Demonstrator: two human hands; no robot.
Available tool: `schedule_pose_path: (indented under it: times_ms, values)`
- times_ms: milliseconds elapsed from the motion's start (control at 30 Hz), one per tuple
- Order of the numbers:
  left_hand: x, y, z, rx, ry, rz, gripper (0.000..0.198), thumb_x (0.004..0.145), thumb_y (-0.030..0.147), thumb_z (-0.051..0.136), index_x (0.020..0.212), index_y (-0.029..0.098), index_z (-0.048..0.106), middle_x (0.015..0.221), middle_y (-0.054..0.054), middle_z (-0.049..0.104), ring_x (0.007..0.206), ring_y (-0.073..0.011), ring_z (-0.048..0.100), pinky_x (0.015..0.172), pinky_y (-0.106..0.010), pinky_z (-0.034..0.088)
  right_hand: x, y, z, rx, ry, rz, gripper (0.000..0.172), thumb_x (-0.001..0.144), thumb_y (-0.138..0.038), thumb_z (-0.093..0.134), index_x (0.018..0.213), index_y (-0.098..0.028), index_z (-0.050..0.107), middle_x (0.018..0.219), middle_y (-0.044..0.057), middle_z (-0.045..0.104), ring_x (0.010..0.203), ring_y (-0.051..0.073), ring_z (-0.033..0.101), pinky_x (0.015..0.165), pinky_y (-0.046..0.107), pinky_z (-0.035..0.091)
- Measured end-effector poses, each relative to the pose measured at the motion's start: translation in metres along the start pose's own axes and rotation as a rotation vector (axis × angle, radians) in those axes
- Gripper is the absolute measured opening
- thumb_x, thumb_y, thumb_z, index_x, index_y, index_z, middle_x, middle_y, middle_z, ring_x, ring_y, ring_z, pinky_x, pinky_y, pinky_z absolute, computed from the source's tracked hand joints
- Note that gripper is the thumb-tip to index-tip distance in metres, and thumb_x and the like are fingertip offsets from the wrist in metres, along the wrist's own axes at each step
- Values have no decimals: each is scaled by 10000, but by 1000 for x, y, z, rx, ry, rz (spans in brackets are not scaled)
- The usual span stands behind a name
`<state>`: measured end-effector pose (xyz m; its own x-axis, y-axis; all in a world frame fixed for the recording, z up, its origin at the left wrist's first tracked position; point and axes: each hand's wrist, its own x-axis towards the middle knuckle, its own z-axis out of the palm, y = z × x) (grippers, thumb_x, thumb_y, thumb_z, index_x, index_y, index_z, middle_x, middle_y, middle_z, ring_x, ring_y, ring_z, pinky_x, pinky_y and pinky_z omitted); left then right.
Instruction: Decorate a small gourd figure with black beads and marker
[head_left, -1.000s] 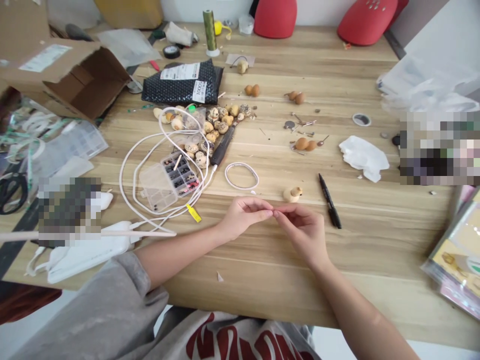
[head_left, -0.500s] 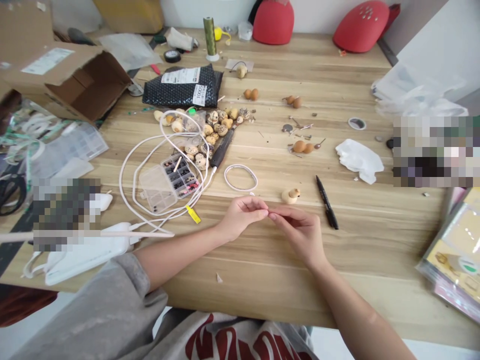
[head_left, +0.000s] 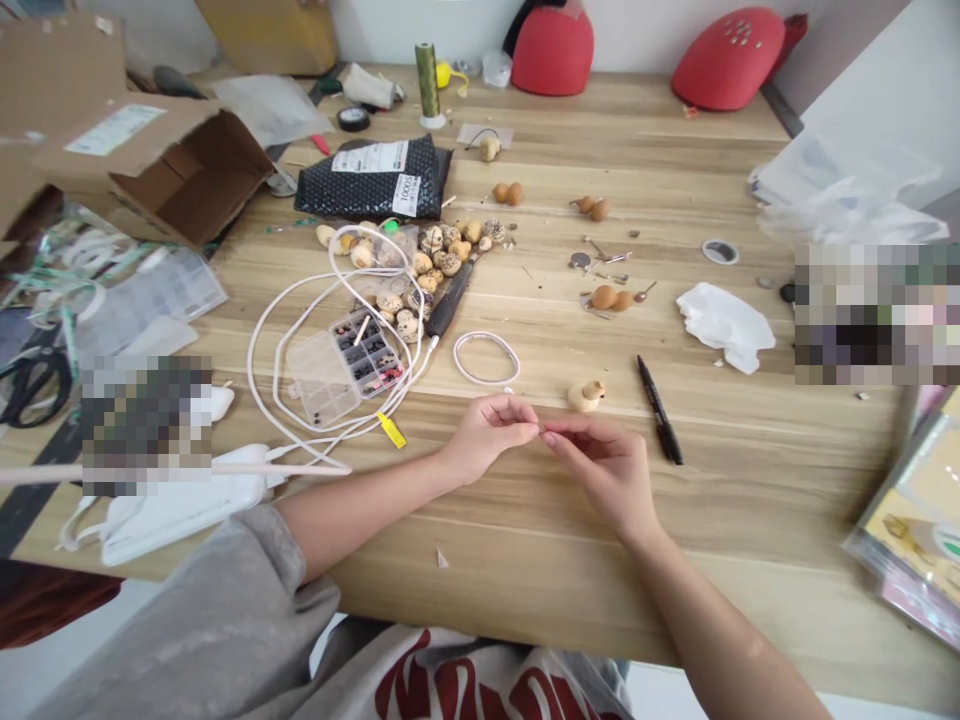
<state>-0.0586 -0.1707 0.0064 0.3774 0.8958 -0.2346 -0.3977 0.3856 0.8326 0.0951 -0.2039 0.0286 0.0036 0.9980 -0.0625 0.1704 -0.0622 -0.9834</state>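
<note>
My left hand and my right hand meet fingertip to fingertip above the table's near half. Each is closed in a pinch, and whatever sits between the tips is too small to make out. Just beyond the right hand stands a small pale gourd with a tan top and a dark spot. A black marker pen lies to its right. Beyond the left hand there is a white ring of cord. Further left, a clear compartment box lies with its lid open, holding small dark and pink pieces.
A white cable loops around the box, near a black pen-shaped tool and several speckled gourds. Brown gourds and metal bits lie further back. A crumpled white sheet is at right, a cardboard box at back left.
The whole view has shifted slightly right and down. Both hands hold nearly the same pinched pose, with the fingertips a touch further apart.
</note>
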Motion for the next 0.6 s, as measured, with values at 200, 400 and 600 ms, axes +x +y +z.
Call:
schedule_pose_path:
  times_ms: [200,400,600]
  values:
    - [-1,0,0,-7,-20,-7,195,602,200,758,660,125,587,638,31,575,610,-62,514,624,-213,373,0,1,1,7,-37,18,164,720,-316,715,818,-184,729,804,60,738,687,173,654,616,290,525]
    - [0,0,0,-7,-49,-16,248,595,248,782,678,132,579,634,32,570,626,-74,539,640,-221,391,1,2,1,2,-24,-31,136,726,-305,713,815,-205,739,803,55,738,713,181,653,621,298,525]
    - [0,3,2,-45,-40,-54,268,585,239,802,698,128,586,655,40,574,639,-60,548,664,-214,403,1,3,-2,-10,-42,-70,98,751,-279,695,805,-205,727,800,46,725,687,157,631,595,272,504]
